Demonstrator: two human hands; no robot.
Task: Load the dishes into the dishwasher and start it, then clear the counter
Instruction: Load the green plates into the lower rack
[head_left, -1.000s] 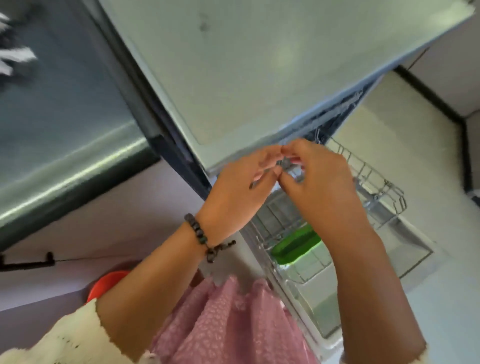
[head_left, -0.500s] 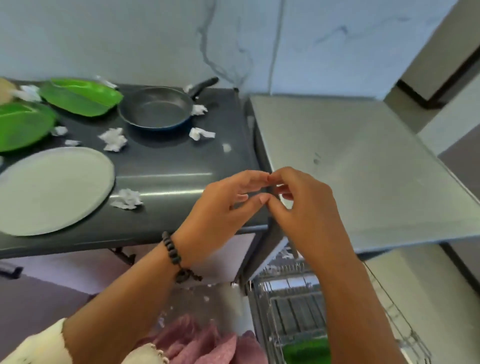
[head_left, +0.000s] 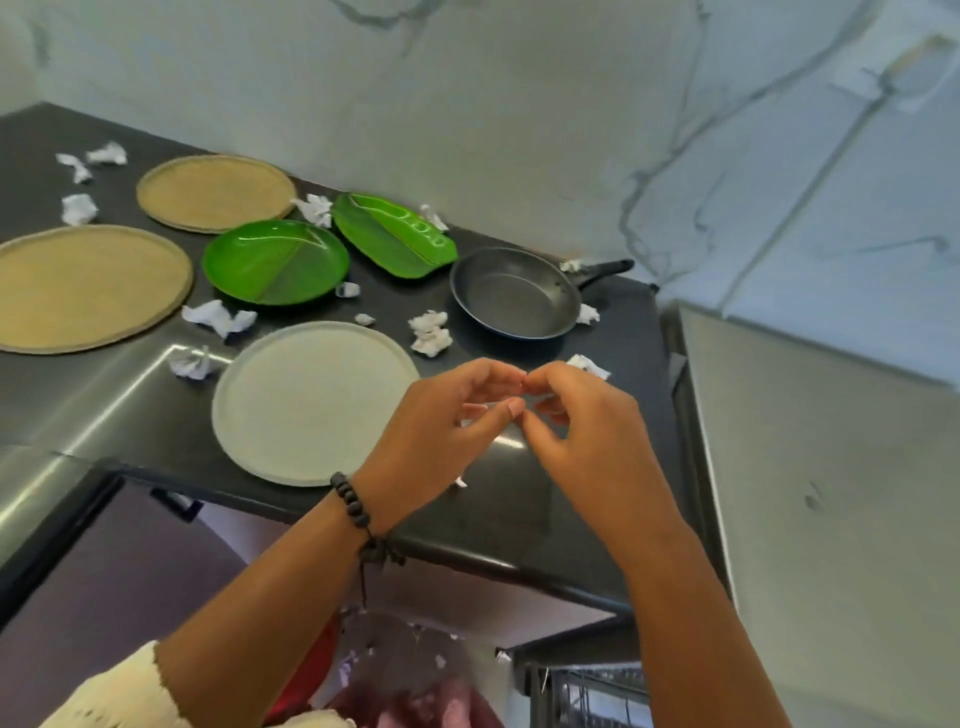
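Note:
My left hand (head_left: 441, 431) and my right hand (head_left: 582, 431) hover together over the front edge of the dark counter (head_left: 104, 395). Their fingers are loosely curved, the tips meet, and nothing shows between them. Just left of them lies a grey round plate (head_left: 311, 400). Behind it are a round green plate (head_left: 275, 260), a leaf-shaped green plate (head_left: 395, 234) and a black frying pan (head_left: 514, 293). Two tan round plates (head_left: 88, 288) (head_left: 215, 192) lie at the left. A corner of the dishwasher rack (head_left: 597, 691) shows at the bottom.
Several crumpled paper scraps (head_left: 430, 332) are scattered among the dishes. The dishwasher's grey top (head_left: 831, 493) stands to the right of the counter, with a marbled wall (head_left: 519, 104) behind. Something red (head_left: 311, 670) sits low under the counter.
The view has swung up from the dishwasher rack to the counter. Both hands stayed together, fingertips touching, and now sit over the counter's front edge.

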